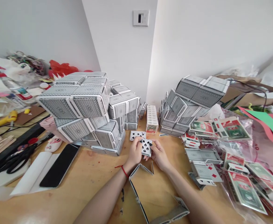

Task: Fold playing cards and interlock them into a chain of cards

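Between my two hands is a spade playing card (146, 147), face up, perhaps with more cards under it. My left hand (136, 151) grips its left edge, with the thumb on its face. At the right edge, my right hand (159, 153) pinches it with thumb and fingers. Another face-up playing card (136, 134) lies on the table just beyond my left hand. Below my hands, between the forearms, stands a partial frame of folded cards (136, 196).
Block stacks made of cards stand at left (80, 105) and right (187, 102), with a narrow box (152, 119) between them. A phone (60, 166) and scissors (22, 155) lie left. Card packs (246, 189) and loose folded cards (204, 169) cover the right side.
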`<state>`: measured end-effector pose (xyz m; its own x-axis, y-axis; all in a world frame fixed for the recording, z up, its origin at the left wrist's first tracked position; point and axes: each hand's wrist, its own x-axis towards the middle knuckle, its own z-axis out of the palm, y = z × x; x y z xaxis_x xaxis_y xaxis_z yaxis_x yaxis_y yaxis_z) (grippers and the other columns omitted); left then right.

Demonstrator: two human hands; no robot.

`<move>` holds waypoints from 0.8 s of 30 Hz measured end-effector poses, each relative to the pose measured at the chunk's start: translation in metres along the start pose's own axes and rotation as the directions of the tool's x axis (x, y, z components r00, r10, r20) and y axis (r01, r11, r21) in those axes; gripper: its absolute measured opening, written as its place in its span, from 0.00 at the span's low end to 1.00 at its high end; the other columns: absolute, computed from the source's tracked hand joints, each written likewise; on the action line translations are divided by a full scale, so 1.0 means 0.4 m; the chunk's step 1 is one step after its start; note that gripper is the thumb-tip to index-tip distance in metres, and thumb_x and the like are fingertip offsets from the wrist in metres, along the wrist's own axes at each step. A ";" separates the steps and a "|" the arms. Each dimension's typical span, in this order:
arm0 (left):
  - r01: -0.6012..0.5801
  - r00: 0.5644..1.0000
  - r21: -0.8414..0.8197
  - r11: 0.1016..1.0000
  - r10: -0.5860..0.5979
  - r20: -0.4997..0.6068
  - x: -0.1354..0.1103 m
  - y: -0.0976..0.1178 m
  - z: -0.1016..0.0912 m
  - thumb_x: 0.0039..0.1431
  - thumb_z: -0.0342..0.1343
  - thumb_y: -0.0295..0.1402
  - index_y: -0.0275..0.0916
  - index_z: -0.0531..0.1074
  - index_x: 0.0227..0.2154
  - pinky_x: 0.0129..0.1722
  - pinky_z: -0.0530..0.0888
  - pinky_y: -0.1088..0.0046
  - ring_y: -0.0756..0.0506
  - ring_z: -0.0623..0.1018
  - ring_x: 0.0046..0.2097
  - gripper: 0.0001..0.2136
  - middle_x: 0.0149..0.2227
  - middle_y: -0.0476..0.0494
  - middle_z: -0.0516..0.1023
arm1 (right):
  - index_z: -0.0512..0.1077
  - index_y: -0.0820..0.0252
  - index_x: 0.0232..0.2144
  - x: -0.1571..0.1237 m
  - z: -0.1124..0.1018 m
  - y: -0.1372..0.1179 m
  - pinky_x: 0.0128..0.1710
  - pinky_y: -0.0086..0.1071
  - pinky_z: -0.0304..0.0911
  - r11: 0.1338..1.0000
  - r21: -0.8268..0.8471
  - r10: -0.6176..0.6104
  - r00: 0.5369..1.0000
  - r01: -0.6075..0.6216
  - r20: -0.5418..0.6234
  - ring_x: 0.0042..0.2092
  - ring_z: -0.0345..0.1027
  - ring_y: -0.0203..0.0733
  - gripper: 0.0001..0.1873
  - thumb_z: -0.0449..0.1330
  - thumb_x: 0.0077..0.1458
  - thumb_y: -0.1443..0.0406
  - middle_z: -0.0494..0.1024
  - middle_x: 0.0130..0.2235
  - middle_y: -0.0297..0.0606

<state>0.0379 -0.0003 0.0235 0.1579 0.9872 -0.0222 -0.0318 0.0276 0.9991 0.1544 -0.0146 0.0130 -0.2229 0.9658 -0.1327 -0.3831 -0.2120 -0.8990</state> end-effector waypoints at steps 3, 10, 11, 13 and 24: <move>-0.028 0.999 -0.015 1.000 0.027 -0.025 0.001 0.005 0.003 0.52 0.39 0.31 0.40 0.59 0.30 0.13 0.59 0.78 0.53 0.62 0.14 0.05 0.17 0.55 0.61 | 0.59 0.54 0.36 -0.001 -0.002 -0.004 0.20 0.31 0.62 1.000 0.019 0.009 1.000 -0.009 0.003 0.22 0.68 0.39 0.12 0.53 0.47 0.59 0.72 0.21 0.30; -0.132 0.987 -0.012 0.991 0.131 -0.095 -0.001 0.009 -0.009 0.48 0.42 0.28 0.39 0.60 0.24 0.17 0.60 0.79 0.53 0.63 0.18 0.04 0.18 0.53 0.61 | 0.59 0.55 0.30 -0.003 -0.005 0.004 0.20 0.30 0.63 0.992 0.125 0.025 0.999 -0.029 0.036 0.22 0.68 0.37 0.08 0.55 0.47 0.61 0.73 0.24 0.30; -0.145 0.986 -0.027 0.989 0.143 -0.089 -0.002 0.010 -0.013 0.48 0.41 0.29 0.38 0.61 0.24 0.17 0.60 0.79 0.53 0.63 0.18 0.04 0.18 0.53 0.62 | 0.59 0.55 0.31 -0.004 -0.005 0.006 0.20 0.31 0.64 0.987 0.159 0.027 0.998 -0.036 0.063 0.23 0.69 0.37 0.08 0.55 0.47 0.62 0.73 0.25 0.30; -0.168 0.984 -0.066 0.984 0.163 -0.067 -0.005 0.011 -0.018 0.48 0.41 0.30 0.38 0.62 0.23 0.17 0.59 0.78 0.53 0.64 0.19 0.05 0.19 0.52 0.63 | 0.60 0.56 0.32 -0.004 -0.007 0.008 0.21 0.32 0.65 0.975 0.215 0.034 0.992 -0.059 0.118 0.23 0.69 0.38 0.09 0.55 0.46 0.63 0.74 0.26 0.32; -0.040 0.989 -0.175 0.984 0.064 0.136 -0.001 -0.006 -0.020 0.52 0.46 0.35 0.38 0.59 0.27 0.13 0.58 0.80 0.55 0.62 0.14 0.06 0.17 0.56 0.61 | 0.65 0.65 0.30 0.000 -0.028 -0.003 0.16 0.26 0.62 0.967 0.046 0.233 0.942 -0.251 0.242 0.21 0.69 0.38 0.17 0.53 0.50 0.55 0.75 0.23 0.41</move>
<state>0.0300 0.0006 0.0210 0.2886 0.9563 0.0470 -0.2100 0.0153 0.9776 0.1649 -0.0127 0.0093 -0.5162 0.8239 -0.2337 -0.3560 -0.4547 -0.8164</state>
